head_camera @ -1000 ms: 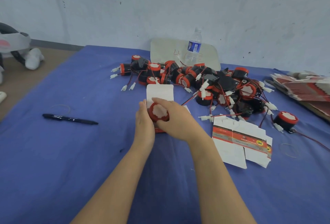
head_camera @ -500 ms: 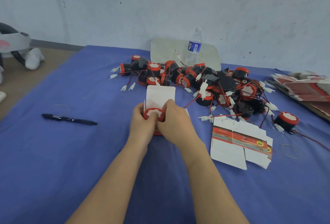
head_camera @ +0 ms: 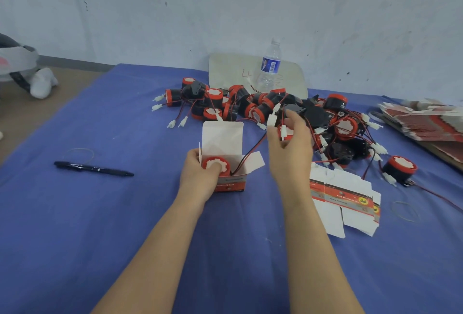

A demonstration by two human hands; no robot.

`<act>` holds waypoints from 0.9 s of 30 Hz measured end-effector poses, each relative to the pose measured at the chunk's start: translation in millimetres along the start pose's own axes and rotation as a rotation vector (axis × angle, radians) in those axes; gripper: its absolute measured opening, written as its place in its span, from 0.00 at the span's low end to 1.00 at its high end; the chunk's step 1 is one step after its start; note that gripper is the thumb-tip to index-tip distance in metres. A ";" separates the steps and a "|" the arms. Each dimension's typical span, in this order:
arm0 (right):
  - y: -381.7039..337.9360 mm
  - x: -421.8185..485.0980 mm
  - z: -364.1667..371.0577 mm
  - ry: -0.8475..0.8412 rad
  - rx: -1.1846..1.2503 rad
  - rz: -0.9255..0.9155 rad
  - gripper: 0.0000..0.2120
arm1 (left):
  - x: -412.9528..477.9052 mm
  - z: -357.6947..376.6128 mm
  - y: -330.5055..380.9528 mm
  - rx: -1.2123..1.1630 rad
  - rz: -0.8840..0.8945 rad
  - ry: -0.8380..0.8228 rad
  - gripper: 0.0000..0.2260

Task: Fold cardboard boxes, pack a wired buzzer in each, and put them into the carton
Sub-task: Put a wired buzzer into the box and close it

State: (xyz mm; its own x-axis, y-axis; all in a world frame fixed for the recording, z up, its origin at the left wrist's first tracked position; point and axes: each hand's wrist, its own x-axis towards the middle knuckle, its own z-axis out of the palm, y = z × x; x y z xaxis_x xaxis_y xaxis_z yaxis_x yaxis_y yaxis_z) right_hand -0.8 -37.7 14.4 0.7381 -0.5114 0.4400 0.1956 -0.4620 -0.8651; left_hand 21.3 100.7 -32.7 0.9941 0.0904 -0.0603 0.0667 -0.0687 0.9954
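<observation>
L hand grips cardboard box, thumb on round red buzzer; R hand pinches white connector.

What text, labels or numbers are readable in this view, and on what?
White board: red handwritten mark, perhaps "4", uncertain.
Water bottle label: too blurred.
Open box: red band print too blurred.
Flat box blank: print too blurred.
Pen: markings too small.

Seated buzzer down inside box; lifted right hand off it, up and right, pinching wire connector; moved left hand thumb onto buzzer top.
</observation>
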 end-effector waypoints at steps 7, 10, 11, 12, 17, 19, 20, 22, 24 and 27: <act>-0.9 -10.7 17.4 -0.206 0.085 -0.027 0.14 | -0.8 0.9 -2.3 0.001 0.032 0.010 0.12; 0.7 -13.3 23.6 -0.246 0.133 0.132 0.17 | -0.2 1.2 -2.9 0.002 0.037 0.006 0.11; 2.3 -12.5 25.2 -0.251 0.124 0.194 0.15 | 0.1 1.4 -3.1 0.002 0.042 0.006 0.11; 4.1 -11.7 25.8 -0.255 0.104 0.234 0.15 | 0.3 1.6 -3.4 0.004 0.048 0.008 0.11; 8.4 -17.3 27.7 -0.190 -0.099 0.035 0.09 | 0.3 1.9 -5.3 0.015 0.054 0.017 0.12; 11.9 -18.2 29.3 -0.134 -0.254 -0.057 0.10 | -0.5 1.6 -5.9 0.014 0.057 0.029 0.12; 13.2 -17.8 29.9 -0.112 -0.319 -0.068 0.11 | -0.8 1.7 -6.0 0.011 0.059 0.035 0.12; 15.9 -17.1 30.3 -0.092 -0.424 -0.070 0.14 | -1.9 2.6 -6.2 0.018 0.069 0.047 0.12; 16.5 -16.9 30.6 -0.091 -0.524 -0.084 0.13 | -3.8 4.8 -6.2 0.034 0.087 0.064 0.12; 14.7 -18.5 33.0 -0.116 -0.684 -0.129 0.10 | -6.7 8.5 -7.0 0.086 0.122 0.099 0.15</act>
State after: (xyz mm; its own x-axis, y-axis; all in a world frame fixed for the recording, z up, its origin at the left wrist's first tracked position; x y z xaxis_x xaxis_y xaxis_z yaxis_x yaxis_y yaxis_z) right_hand 9.7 -11.1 -14.4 0.8081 -0.3589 0.4670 -0.1357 -0.8850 -0.4453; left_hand 14.9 92.2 -40.0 0.9823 0.1728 0.0724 -0.0428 -0.1694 0.9846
